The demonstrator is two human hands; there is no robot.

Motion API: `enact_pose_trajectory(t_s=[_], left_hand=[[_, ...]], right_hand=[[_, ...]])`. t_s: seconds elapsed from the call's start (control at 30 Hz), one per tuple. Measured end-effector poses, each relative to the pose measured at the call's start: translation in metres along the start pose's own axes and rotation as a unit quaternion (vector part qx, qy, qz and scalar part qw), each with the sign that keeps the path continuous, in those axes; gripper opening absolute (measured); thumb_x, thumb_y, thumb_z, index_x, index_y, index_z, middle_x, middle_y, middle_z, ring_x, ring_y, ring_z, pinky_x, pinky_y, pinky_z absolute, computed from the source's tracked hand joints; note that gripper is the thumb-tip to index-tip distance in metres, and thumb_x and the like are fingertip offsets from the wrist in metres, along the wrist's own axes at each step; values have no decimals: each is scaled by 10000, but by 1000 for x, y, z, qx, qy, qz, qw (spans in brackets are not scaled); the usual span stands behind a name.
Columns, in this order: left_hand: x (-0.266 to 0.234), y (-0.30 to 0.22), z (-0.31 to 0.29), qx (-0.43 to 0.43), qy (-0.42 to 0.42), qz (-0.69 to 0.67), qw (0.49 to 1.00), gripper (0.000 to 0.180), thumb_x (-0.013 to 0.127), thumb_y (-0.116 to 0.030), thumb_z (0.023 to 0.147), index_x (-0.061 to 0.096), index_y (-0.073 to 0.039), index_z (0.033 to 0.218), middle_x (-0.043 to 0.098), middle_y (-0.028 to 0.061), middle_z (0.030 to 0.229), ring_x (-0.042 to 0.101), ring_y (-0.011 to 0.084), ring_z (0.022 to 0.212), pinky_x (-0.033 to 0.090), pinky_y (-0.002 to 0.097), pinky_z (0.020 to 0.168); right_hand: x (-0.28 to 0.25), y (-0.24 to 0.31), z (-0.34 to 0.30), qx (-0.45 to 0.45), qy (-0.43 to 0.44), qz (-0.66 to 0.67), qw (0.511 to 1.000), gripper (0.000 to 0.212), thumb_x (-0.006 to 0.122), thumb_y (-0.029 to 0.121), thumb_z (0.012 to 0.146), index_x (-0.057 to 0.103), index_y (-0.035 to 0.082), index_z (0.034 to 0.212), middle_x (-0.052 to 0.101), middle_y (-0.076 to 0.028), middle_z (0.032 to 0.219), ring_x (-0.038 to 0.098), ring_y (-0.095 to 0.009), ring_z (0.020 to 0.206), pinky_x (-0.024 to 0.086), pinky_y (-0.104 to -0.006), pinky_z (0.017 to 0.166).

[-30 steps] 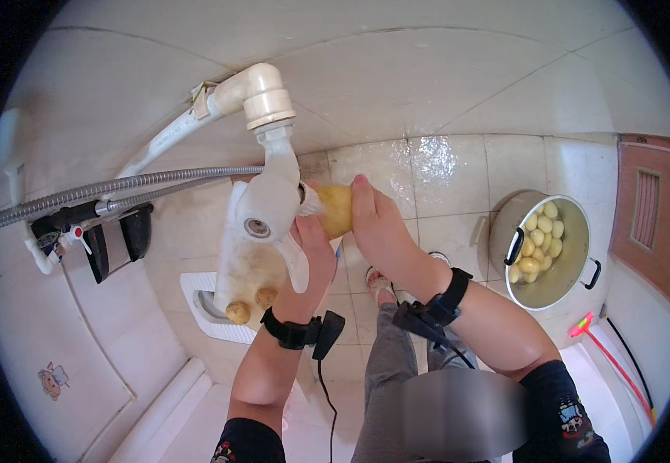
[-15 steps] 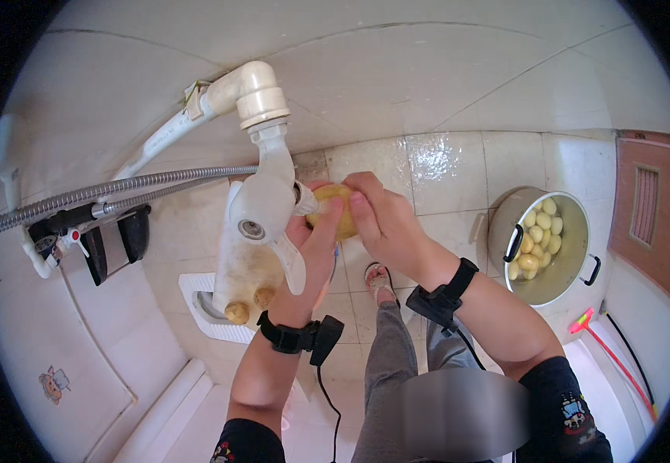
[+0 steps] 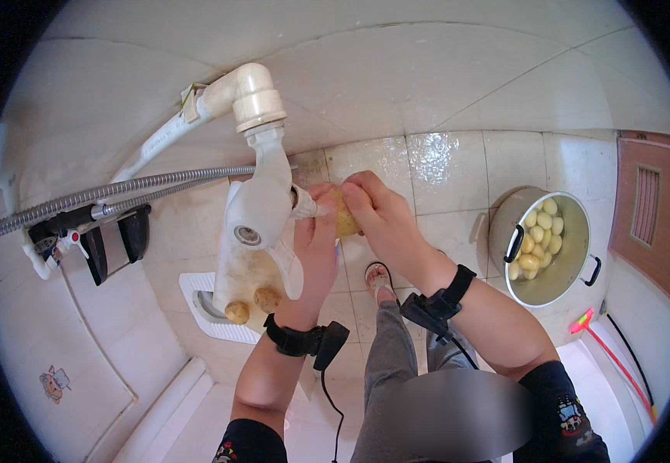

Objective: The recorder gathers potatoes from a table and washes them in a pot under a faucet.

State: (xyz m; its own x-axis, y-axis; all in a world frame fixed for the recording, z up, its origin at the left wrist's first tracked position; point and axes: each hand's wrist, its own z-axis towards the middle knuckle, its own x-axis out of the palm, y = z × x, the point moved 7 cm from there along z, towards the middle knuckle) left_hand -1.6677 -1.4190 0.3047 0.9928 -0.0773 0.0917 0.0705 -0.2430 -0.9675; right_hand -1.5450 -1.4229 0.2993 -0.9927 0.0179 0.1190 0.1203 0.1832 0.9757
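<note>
A yellowish potato (image 3: 345, 216) is between my two hands, just right of the white tap's spout. My left hand (image 3: 318, 228) is closed on its left side, partly behind the white plastic tap (image 3: 264, 185). My right hand (image 3: 383, 216) grips the potato from the right, thumb and fingers against its top. Whether a small tool is also in my fingers cannot be seen. Two brown-skinned potatoes, one (image 3: 237, 312) beside the other (image 3: 268, 299), lie below the tap on a pale, brown-stained surface.
On the tiled floor at the right stands a large metal pot (image 3: 575, 270) with black handles, holding several pale yellow potatoes (image 3: 535, 238). A squat toilet (image 3: 196, 301) is at lower left. Metal hoses (image 3: 119, 189) run along the wall. A red-handled tool (image 3: 616, 355) leans at far right.
The potato has turned a little in my hands, and my right fingers have shifted left over its top. My left forearm has moved slightly right.
</note>
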Motion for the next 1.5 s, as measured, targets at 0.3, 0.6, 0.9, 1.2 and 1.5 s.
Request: enact_pose_trajectory(t_s=[0.3, 0.6, 0.9, 1.2, 1.5], left_hand=[[-1, -20, -18, 86, -71, 211, 971, 245, 401, -154, 974, 470, -7, 1158, 527, 111, 1125, 504, 193, 1062, 401, 337, 947], [-8, 13, -4, -233, -149, -213, 937, 264, 460, -238, 963, 533, -17, 1087, 560, 86, 1032, 548, 172, 985, 468, 307, 837], [2, -17, -2, 118, -55, 232, 964, 250, 435, -210, 993, 525, -3, 1100, 563, 98, 1063, 543, 193, 1021, 430, 310, 902], [-7, 9, 14, 1, -64, 53, 997, 324, 379, -279, 1019, 535, -13, 1116, 577, 109, 1096, 563, 165, 1008, 460, 275, 865], [-36, 33, -12, -127, -161, -25, 978, 325, 431, -337, 977, 553, -54, 1079, 604, 55, 929, 609, 136, 842, 515, 276, 609]], right_hand=[[20, -26, 13, 88, 10, 1, 996, 300, 389, 231, 983, 559, -11, 1033, 635, -98, 829, 596, -195, 742, 488, -328, 697], [13, 15, -5, -248, -49, -150, 956, 254, 414, 177, 973, 510, -32, 1080, 552, -259, 1043, 567, -414, 938, 491, -437, 756], [19, -45, 16, 245, -26, 98, 964, 359, 426, 288, 978, 546, -32, 1087, 616, -185, 783, 642, -281, 707, 519, -374, 614], [12, -3, 8, -57, -81, -107, 989, 262, 478, 190, 951, 519, -25, 1094, 562, -227, 1034, 591, -346, 942, 488, -408, 824], [10, -21, -19, -122, 53, -114, 985, 241, 450, 97, 945, 509, -39, 1134, 533, -199, 1089, 563, -298, 1013, 469, -360, 876]])
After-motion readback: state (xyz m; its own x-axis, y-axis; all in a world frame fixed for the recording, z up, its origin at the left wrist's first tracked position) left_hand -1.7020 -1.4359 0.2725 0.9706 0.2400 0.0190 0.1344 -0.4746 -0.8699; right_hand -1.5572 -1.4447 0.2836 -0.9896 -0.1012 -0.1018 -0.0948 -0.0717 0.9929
